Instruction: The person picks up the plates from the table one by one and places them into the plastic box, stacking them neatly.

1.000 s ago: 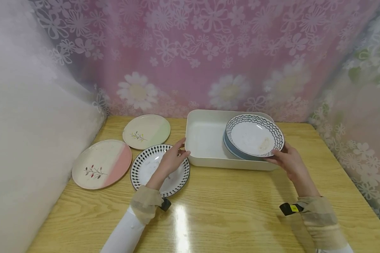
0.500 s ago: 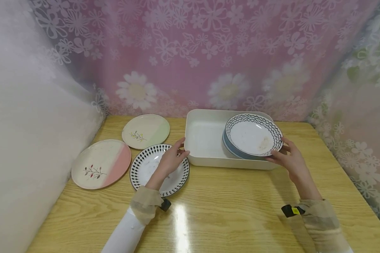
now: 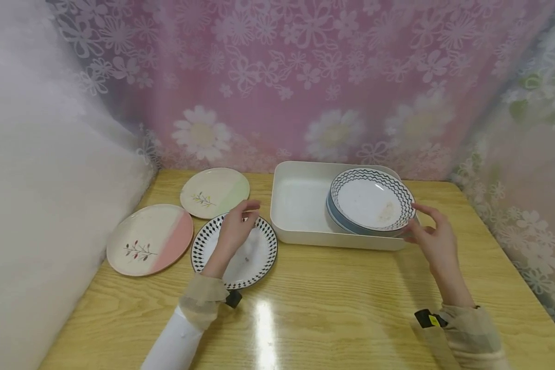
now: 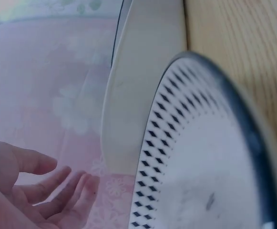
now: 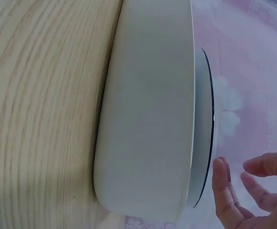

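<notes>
A deep white plate with a black zigzag rim (image 3: 361, 200) sits tilted on a blue-sided dish (image 3: 335, 215) in the right part of a white rectangular bin (image 3: 337, 240). My right hand (image 3: 436, 244) is at that plate's right rim, fingers spread and loosely bent. In the right wrist view a gap shows between fingertips and rim. My left hand (image 3: 231, 234) hovers over a white plate with black diamonds round its rim (image 3: 254, 264). Its fingers are relaxed and hold nothing, apart from the plate in the left wrist view (image 4: 190, 157).
Left of the diamond plate lies a cream and pink plate (image 3: 171, 246) with a twig pattern. A cream and green plate (image 3: 231, 192) lies behind. All rest on a wooden table (image 3: 333, 308), with a pink flowered cloth (image 3: 268, 113) hanging behind.
My left hand has left the bin's left edge and moved left over the diamond plate. My right hand has let go of the zigzag plate's rim and drawn slightly right.
</notes>
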Demonstrator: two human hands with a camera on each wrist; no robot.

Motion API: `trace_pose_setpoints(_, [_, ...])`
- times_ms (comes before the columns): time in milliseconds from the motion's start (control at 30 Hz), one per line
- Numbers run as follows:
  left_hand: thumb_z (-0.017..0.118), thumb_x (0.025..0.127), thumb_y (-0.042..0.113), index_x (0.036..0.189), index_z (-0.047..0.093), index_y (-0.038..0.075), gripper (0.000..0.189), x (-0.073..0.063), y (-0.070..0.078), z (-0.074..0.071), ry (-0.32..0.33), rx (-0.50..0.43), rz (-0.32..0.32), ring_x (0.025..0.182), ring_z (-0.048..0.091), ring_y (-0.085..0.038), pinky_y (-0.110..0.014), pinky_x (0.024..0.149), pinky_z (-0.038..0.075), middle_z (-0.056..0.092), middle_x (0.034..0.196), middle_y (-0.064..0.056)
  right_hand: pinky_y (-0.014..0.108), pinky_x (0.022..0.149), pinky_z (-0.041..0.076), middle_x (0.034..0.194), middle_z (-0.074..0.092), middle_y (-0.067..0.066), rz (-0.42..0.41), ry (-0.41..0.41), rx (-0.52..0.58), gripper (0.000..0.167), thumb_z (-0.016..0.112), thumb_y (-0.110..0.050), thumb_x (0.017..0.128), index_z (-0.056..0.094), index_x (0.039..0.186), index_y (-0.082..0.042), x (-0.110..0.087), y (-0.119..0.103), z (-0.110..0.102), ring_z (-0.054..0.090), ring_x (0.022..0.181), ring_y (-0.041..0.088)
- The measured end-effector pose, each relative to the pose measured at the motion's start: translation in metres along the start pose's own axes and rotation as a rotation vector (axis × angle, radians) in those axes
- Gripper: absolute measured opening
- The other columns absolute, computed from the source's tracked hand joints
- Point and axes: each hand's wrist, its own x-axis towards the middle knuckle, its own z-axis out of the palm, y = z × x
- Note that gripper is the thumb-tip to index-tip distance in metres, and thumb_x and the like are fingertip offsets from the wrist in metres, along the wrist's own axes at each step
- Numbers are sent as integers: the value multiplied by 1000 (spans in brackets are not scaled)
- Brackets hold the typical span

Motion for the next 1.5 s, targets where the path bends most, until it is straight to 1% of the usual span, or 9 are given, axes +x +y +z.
trace_pose_setpoints(200, [56, 105, 16, 124, 69, 6, 24, -3, 3, -21, 55, 21, 99, 103, 71, -24, -32, 77, 61, 74, 114, -9, 19, 63, 59, 112, 64, -3, -133, 31, 170, 34, 61, -9, 101, 60, 133, 2, -2, -4, 12, 70, 72, 6])
trace_pose_setpoints(300, [56, 106, 17, 123, 69, 6, 24, -8, 4, -34, 78, 70, 120, 99, 72, -27, -30, 74, 60, 76, 110, -10, 19, 64, 59, 108, 71, -7, -202, -4, 220, 31, 62, -7, 101, 62, 129, 5, -1, -5, 20, 70, 74, 8])
trace_pose_setpoints(533, [55, 106, 20, 124, 69, 10, 25, -23, -3, -71, 134, 221, 34, 100, 70, -27, -36, 79, 52, 75, 113, -8, 19, 66, 59, 99, 74, -8, -227, -29, 187, 30, 64, -10, 100, 63, 127, 4, -4, -10, 33, 71, 75, 9])
trace_pose_setpoints(833, [53, 105, 23, 130, 63, 4, 33, -56, -29, -107, 208, 350, -130, 115, 65, -38, -54, 98, 48, 68, 124, -21, 22, 66, 60, 95, 72, -8, -252, -90, 100, 28, 62, -12, 102, 65, 123, 4, -6, -12, 48, 68, 73, 11])
trace_pose_setpoints(933, [53, 105, 23, 130, 62, 1, 35, -67, -37, -114, 173, 378, -163, 113, 65, -41, -55, 98, 47, 67, 124, -23, 22, 67, 60, 95, 72, -6, -244, -126, 100, 28, 62, -13, 102, 65, 123, 4, -7, -12, 52, 68, 72, 10])
trace_pose_setpoints(1133, [53, 105, 22, 133, 58, -4, 39, -81, -56, -115, -25, 408, -196, 108, 66, -41, -53, 92, 52, 68, 118, -26, 23, 67, 61, 93, 73, 5, -224, -190, 101, 27, 63, -14, 101, 66, 121, 4, -9, -10, 62, 66, 67, 12])
trace_pose_setpoints(1233, [53, 106, 19, 136, 51, -9, 42, -85, -65, -109, -123, 300, -225, 90, 71, -34, -45, 82, 57, 70, 107, -25, 24, 66, 60, 90, 72, 5, -228, -211, 84, 25, 64, -14, 101, 68, 119, 3, -12, -9, 68, 65, 66, 13])
trace_pose_setpoints(1367, [43, 107, 8, 143, 34, -16, 44, -87, -71, -99, -223, -16, -300, 71, 72, -27, -39, 69, 62, 67, 96, -26, 24, 64, 59, 88, 72, 5, -234, -246, 77, 23, 64, -12, 101, 70, 118, 2, -15, -8, 77, 64, 65, 15])
trace_pose_setpoints(1500, [34, 108, 3, 145, 24, -17, 43, -88, -73, -94, -247, -207, -345, 76, 70, -22, -38, 70, 63, 61, 101, -27, 25, 63, 60, 87, 71, 8, -224, -294, 84, 22, 63, -12, 101, 70, 116, 1, -18, -6, 85, 64, 64, 14])
